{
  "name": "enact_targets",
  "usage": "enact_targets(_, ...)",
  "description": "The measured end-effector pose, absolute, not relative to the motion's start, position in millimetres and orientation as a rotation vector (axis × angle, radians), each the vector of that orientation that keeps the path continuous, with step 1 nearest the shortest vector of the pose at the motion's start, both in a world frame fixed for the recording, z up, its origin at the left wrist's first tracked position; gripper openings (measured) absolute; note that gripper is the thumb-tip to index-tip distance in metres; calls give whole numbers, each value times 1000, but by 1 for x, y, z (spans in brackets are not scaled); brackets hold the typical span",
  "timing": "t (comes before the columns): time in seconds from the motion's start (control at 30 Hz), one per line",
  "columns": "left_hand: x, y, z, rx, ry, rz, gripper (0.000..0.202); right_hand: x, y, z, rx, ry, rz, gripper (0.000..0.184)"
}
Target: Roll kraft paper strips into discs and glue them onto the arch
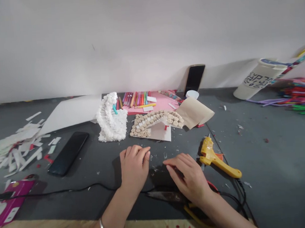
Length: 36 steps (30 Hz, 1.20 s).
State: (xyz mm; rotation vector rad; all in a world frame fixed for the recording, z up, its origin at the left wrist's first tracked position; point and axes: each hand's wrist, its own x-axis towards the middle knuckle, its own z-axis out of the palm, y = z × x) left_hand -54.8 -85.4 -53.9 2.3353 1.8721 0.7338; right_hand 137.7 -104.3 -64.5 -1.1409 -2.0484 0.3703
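My left hand (135, 165) hovers over the dark table with its index finger pointing right and its thumb close below; nothing shows in it. To its right, my right hand (185, 174) has the thumb apart from the bent fingers and holds nothing visible. Just beyond both hands stands a small arched model (156, 122) covered in beige paper rolls, on a white base. Left of it is a white, lumpy-textured model (111, 121) with a teal piece. Scissors (168, 195) lie under my right hand, partly hidden. A yellow glue gun (217, 158) rests to the right.
A black phone (68, 153) and white paper strips (20, 153) lie left. Colored pens (137, 98), a beige sheet (195, 112) and a propped phone (194, 78) are behind. A tilted cup (257, 78) stands right, near pipe cleaners (299, 93). A black cable (77, 189) crosses the front.
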Motion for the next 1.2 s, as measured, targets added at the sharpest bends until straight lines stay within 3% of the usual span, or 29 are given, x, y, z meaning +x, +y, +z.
enact_targets(0.33,-85,-73,-45,2683,1812,391,24,139,-91,-45,-1302,-2093,696,20)
enact_targets(0.67,-74,-37,-60,2873,1733,376,29,115,-5,-68,-1579,-2062,592,15)
enact_targets(0.97,-76,-45,-73,2881,1679,433,31,97,3,-70,-1347,-2277,315,23)
enact_targets(1.2,-75,-46,-77,2821,1636,445,29,92,9,-78,-1411,-2342,313,19)
